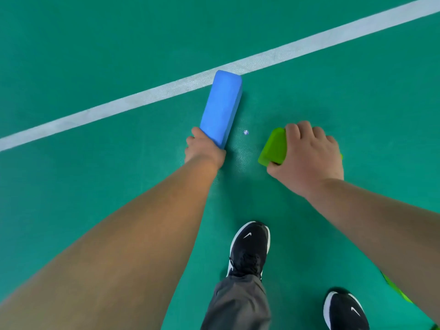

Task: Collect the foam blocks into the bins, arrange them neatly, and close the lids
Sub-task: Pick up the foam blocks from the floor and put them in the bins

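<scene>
The left grip (pixel 204 147) is wrapped round the near end of a long blue block (pixel 221 103), thumb on top and fingers hidden underneath. The block's far end reaches the white line (pixel 142 96) on the green floor (pixel 95 44). Whether the block lies flat or is tipped up cannot be told. The right grip (pixel 309 153) clamps a green block (pixel 273 148) from above, fingers curled over its far edge and thumb at the near edge, so most of it is covered. The two blocks are near each other but apart, just ahead of a black shoe (pixel 250 246). No bin is in view.

Both blocks look like light, slightly squashy foam with a matt, non-slip skin. They should lift easily in one hand and take a knock without harm. Held at one end, the long blue one will probably lever and droop, so a hold nearer its middle would be steadier. The green one suits a pinch across its short width.
</scene>
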### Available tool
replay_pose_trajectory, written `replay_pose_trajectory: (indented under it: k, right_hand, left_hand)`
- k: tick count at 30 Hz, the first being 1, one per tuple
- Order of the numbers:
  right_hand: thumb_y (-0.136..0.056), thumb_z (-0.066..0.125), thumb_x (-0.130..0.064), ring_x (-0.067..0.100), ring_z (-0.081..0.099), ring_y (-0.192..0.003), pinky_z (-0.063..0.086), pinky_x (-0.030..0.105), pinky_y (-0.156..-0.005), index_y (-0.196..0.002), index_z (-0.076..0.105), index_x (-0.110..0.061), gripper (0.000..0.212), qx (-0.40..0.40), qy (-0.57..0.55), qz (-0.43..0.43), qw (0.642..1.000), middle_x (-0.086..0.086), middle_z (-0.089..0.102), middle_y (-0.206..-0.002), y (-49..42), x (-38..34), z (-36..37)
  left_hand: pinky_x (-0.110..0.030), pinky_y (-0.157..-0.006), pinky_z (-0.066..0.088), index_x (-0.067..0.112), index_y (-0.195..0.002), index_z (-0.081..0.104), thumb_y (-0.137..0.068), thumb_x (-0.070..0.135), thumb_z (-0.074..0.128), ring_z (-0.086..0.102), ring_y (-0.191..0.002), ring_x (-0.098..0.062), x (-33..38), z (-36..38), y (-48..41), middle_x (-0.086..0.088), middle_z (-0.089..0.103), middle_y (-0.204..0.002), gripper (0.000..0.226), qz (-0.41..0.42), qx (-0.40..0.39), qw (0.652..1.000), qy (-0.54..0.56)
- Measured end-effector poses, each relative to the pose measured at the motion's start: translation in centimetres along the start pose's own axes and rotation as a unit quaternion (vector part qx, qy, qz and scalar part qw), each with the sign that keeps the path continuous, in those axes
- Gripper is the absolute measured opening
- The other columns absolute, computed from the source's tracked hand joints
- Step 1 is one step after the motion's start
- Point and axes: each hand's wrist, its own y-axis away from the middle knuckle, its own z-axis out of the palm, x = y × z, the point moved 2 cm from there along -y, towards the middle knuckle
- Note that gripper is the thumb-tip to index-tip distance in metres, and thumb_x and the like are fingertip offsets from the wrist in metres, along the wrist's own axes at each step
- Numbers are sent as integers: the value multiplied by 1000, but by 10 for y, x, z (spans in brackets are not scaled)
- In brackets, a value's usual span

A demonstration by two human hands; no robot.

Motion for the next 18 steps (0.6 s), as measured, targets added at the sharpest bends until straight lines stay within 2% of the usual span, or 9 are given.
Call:
replay_pose_trajectory:
  k: [3,6,9,11,14,16,18]
  right_hand:
    - [-70,65,-64,35,55,-99,47,44,-82,-119,50,-13,72,9,2,-10,1000,7,55,-113,9,6,4]
    - [-73,64,-64,35,55,-101,47,45,-83,-120,49,-13,71,3,2,-16,1000,7,54,-114,4,4,0]
    - [-72,63,-67,35,56,-104,46,45,-83,-121,49,-13,74,-27,13,-3,1000,8,55,-117,-7,-1,-8]
    - [-71,68,-65,36,57,-106,45,45,-83,-127,48,-14,78,-61,17,7,998,9,55,-121,-3,-2,-10]
    - [-73,80,-42,35,58,-108,44,44,-80,-141,38,-15,85,-106,23,29,994,10,48,-130,15,-4,-10]
    - [-74,81,-25,35,57,-113,45,44,-83,-150,30,-15,92,-137,20,22,990,11,45,-136,34,-6,-13]
    - [-75,80,-20,35,56,-119,46,45,-89,-149,31,-16,89,-155,-10,24,988,10,47,-137,58,-2,-17]
  left_hand:
    - [-49,-94,53,15,-125,34,-81,43,79,58,-115,-41,-4,3,7,-11,48,-130,69,35,14,999,-12]
    - [-47,-89,56,16,-120,35,-78,43,77,60,-106,-40,-10,1,25,-12,50,-125,66,32,2,999,25]
    - [-40,-79,50,11,-125,37,-81,39,76,57,-95,-39,-15,-4,55,-14,45,-125,65,30,9,998,47]
    - [-40,-79,48,6,-129,39,-81,39,76,57,-97,-39,-21,-5,77,-17,47,-129,69,24,18,998,49]
    - [-46,-91,54,5,-128,44,-73,46,78,61,-108,-40,-34,-7,109,-18,55,-130,77,23,42,996,72]
    - [-48,-91,56,8,-124,48,-62,56,77,64,-105,-37,-42,-9,135,-14,59,-125,84,30,49,995,82]
    - [-50,-90,57,11,-120,51,-54,61,75,65,-101,-37,-49,-5,161,-12,62,-120,87,46,63,994,71]
